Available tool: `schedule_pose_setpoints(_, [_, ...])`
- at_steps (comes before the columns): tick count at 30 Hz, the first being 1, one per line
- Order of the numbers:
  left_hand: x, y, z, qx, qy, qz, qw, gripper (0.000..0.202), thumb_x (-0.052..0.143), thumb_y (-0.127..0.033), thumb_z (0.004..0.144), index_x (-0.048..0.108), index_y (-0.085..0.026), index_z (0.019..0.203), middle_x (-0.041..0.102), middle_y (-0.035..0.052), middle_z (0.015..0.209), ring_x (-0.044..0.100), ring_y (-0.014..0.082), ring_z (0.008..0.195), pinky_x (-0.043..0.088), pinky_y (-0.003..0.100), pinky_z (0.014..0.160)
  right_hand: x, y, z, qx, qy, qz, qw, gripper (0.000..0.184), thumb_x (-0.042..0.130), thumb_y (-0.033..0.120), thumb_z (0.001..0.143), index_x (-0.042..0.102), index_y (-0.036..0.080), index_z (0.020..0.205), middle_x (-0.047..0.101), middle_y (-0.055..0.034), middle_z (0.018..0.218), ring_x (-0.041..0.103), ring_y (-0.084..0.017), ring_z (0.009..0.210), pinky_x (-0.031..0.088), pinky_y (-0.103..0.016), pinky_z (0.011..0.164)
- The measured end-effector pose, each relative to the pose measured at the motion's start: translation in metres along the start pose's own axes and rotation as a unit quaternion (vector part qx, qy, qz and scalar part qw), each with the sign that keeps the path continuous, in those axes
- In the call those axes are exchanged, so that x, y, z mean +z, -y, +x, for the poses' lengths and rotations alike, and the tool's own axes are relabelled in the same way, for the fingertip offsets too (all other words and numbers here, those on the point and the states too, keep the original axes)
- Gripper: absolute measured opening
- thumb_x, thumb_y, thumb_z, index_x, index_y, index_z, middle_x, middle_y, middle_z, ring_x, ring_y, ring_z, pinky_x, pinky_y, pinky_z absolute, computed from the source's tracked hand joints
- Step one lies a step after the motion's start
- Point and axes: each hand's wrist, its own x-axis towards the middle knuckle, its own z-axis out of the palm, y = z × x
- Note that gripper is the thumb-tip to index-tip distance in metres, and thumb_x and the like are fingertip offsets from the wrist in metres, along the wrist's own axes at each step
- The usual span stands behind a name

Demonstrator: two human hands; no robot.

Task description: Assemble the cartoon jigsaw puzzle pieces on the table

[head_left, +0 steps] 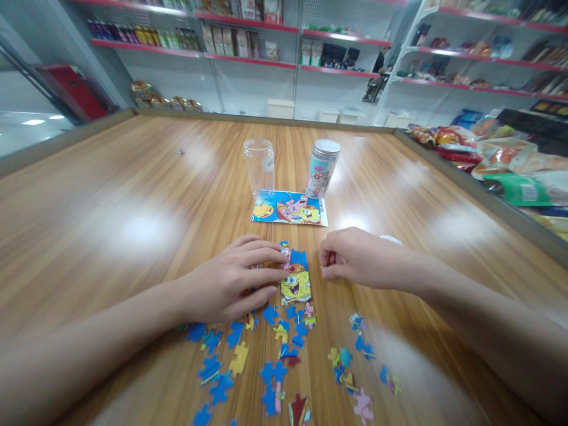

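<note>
A partly joined jigsaw puzzle (296, 286) with a yellow cartoon face and a blue top edge lies flat on the wooden table. My left hand (235, 275) rests palm down at its left side, fingers stretched and slightly apart, fingertips touching its left edge. Just right of the puzzle, and apart from it, my right hand (348, 257) is closed, with thumb and fingers pinched together. Whatever it may hold is hidden by the fingers. Several loose jigsaw pieces (220, 387) in blue, yellow, pink and red are scattered nearer to me; some pieces are partly covered by my left hand.
Behind the puzzle lies a picture card (290, 207). A clear, lidless plastic jar (258, 165) and a lidded jar with a cartoon label (323, 168) stand there. A white round object (391, 240) is half hidden behind my right wrist. Packaged snacks (510, 154) lie beyond the right edge.
</note>
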Motion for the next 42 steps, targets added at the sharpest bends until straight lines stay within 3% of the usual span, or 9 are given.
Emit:
schedule_pose_setpoints(3, [0.001, 0.0, 0.0, -0.001, 0.004, -0.007, 1.0, 0.039, 0.059, -0.019, 0.092, 0.063, -0.02, 0.131, 0.062, 0.0118, 0.133, 0.056, 0.026, 0.127, 0.043, 0.047, 0.111, 0.006, -0.003, 0.003, 0.021, -0.074, -0.033, 0.996, 0.005, 0.07, 0.024, 0.083, 0.071, 0.02, 0.084, 0.071, -0.0028, 0.082, 0.062, -0.017, 0.075, 0.038, -0.028, 0.063])
schedule_pose_setpoints(7, [0.001, -0.001, 0.0, -0.005, -0.003, -0.016, 1.0, 0.037, 0.06, -0.019, 0.092, 0.063, -0.02, 0.129, 0.063, 0.0115, 0.132, 0.057, 0.0265, 0.125, 0.045, 0.048, 0.108, 0.012, -0.003, 0.005, 0.086, -0.09, -0.068, 0.99, 0.015, 0.07, 0.029, 0.084, 0.07, 0.017, 0.076, 0.068, -0.007, 0.078, 0.061, -0.02, 0.073, 0.037, -0.031, 0.063])
schedule_pose_setpoints(13, [0.002, -0.001, -0.001, -0.013, 0.002, -0.017, 1.0, 0.038, 0.06, -0.02, 0.092, 0.063, -0.02, 0.129, 0.062, 0.0112, 0.133, 0.057, 0.0268, 0.123, 0.046, 0.049, 0.107, 0.016, -0.003, 0.007, 0.03, -0.095, -0.039, 0.994, 0.005, 0.065, 0.019, 0.087, 0.067, 0.017, 0.083, 0.068, -0.0051, 0.085, 0.06, -0.018, 0.077, 0.039, -0.03, 0.067])
schedule_pose_setpoints(35, [0.002, -0.001, 0.002, -0.004, -0.013, -0.017, 1.0, 0.036, 0.06, -0.02, 0.092, 0.065, -0.019, 0.128, 0.063, 0.0131, 0.13, 0.058, 0.0277, 0.122, 0.048, 0.049, 0.106, 0.016, -0.01, 0.008, -0.032, -0.082, -0.019, 0.996, 0.004, 0.064, 0.018, 0.089, 0.061, 0.018, 0.086, 0.064, -0.0049, 0.093, 0.058, -0.017, 0.08, 0.039, -0.029, 0.07])
schedule_pose_setpoints(42, [0.002, 0.0, 0.0, -0.009, 0.005, -0.015, 1.0, 0.038, 0.059, -0.021, 0.092, 0.063, -0.02, 0.13, 0.063, 0.0124, 0.131, 0.057, 0.0276, 0.122, 0.047, 0.05, 0.106, 0.019, -0.007, 0.014, -0.09, -0.12, 0.031, 0.988, 0.009, 0.062, 0.012, 0.086, 0.061, 0.017, 0.079, 0.064, -0.0013, 0.08, 0.055, -0.013, 0.075, 0.039, -0.026, 0.067])
